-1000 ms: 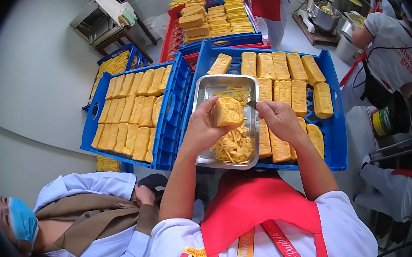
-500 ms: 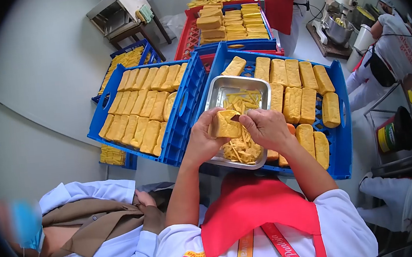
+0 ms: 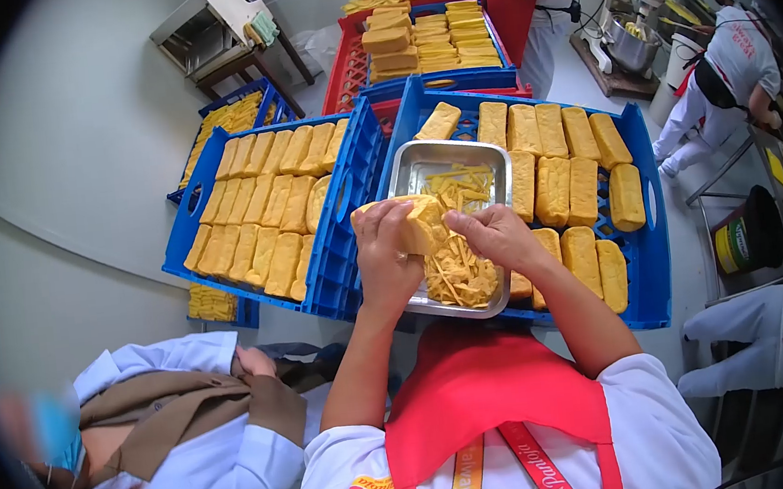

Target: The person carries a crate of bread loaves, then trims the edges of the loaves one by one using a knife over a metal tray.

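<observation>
My left hand [image 3: 385, 254] is wrapped round a yellow bread loaf [image 3: 423, 223], tilted above a metal pan [image 3: 450, 152]. My right hand [image 3: 498, 236] is closed close to the loaf's right edge. It grips a small knife; the dark blade showed half a second ago but is now mostly hidden by the fingers and the loaf. Thin yellow crust strips [image 3: 461, 278] lie heaped in the pan below both hands. The pan rests on the left part of a blue crate [image 3: 650, 220], among rows of similar loaves [image 3: 554, 191].
Another blue crate [image 3: 318, 268] with rows of loaves stands to the left. Behind is a red crate [image 3: 338, 78] with stacked bread. A seated person [image 3: 178, 425] is close on my left. One co-worker [image 3: 519, 6] stands at the back, another [image 3: 737, 60] to the right near a mixer [image 3: 631, 19].
The loaf has turned and tipped in my left hand, now showing its long side towards the left. My right hand has shifted slightly, and the knife blade is no longer clearly visible.
</observation>
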{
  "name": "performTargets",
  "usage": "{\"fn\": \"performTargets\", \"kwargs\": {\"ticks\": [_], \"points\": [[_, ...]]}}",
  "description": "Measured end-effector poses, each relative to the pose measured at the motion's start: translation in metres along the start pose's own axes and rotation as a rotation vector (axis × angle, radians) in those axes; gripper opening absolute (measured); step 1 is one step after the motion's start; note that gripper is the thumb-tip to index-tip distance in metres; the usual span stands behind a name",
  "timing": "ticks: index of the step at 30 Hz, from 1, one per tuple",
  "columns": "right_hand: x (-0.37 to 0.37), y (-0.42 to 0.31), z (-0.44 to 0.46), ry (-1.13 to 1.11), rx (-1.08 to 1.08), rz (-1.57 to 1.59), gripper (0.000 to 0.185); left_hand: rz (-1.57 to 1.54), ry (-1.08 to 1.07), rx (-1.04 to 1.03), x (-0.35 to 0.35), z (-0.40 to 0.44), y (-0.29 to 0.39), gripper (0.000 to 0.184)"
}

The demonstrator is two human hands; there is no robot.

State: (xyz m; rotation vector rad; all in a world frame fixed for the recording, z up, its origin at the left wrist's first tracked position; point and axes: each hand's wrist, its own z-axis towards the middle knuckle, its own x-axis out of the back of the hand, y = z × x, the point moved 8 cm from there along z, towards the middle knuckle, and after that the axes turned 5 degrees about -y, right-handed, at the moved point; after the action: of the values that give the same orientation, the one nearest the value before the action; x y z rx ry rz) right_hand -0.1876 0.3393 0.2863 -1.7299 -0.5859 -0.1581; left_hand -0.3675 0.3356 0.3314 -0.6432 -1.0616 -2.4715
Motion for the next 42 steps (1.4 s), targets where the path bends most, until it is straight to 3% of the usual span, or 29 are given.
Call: {"fn": "performTargets", "kwargs": {"ticks": [2,9,15,20,24,27,29,31,33,35,37,39,42], "points": [[0.019,-0.012,-0.003,0.202,0.008,-0.360,0.077,0.096,0.044,0.017,0.005,-0.006,-0.002,0.062],[0.006,-0.029,0.000,0.122,0.106,-0.271,0.089,0.262,0.047,-0.067,-0.004,-0.016,0.007,0.054],[-0.005,-0.015,0.006,0.004,0.065,-0.187,0.087,0.305,0.032,-0.122,-0.007,-0.017,0.013,0.049],[-0.015,-0.007,0.005,-0.053,0.030,-0.054,0.075,0.307,-0.008,-0.098,-0.014,-0.013,0.013,0.049],[-0.010,-0.017,-0.001,-0.070,0.110,-0.214,0.068,0.312,0.005,-0.103,-0.013,-0.007,0.013,0.054],[0.014,-0.031,-0.009,0.039,0.201,-0.252,0.070,0.164,0.054,0.039,0.005,0.004,0.004,0.062],[0.034,-0.022,-0.003,0.057,0.120,-0.304,0.068,-0.355,0.166,0.243,0.002,-0.002,-0.037,0.066],[0.048,-0.023,0.004,0.132,0.083,-0.517,0.063,-0.800,0.231,0.445,-0.004,-0.009,-0.047,0.063],[0.047,-0.009,0.018,0.101,0.051,-0.875,0.060,-0.971,0.338,0.529,-0.016,-0.019,-0.064,0.059],[0.039,-0.018,0.011,0.050,0.104,-0.938,0.058,-1.226,0.315,0.791,-0.023,-0.033,-0.057,0.046],[0.035,-0.030,0.007,0.004,0.136,-0.889,0.059,-1.488,0.348,1.037,-0.033,-0.052,-0.043,0.045],[0.031,-0.038,0.010,-0.031,0.129,-0.829,0.059,-1.642,0.304,0.952,-0.038,-0.057,-0.027,0.047],[0.029,-0.045,0.009,0.006,0.255,-0.882,0.055,-1.570,0.305,0.938,-0.027,-0.071,-0.001,0.050]]}}
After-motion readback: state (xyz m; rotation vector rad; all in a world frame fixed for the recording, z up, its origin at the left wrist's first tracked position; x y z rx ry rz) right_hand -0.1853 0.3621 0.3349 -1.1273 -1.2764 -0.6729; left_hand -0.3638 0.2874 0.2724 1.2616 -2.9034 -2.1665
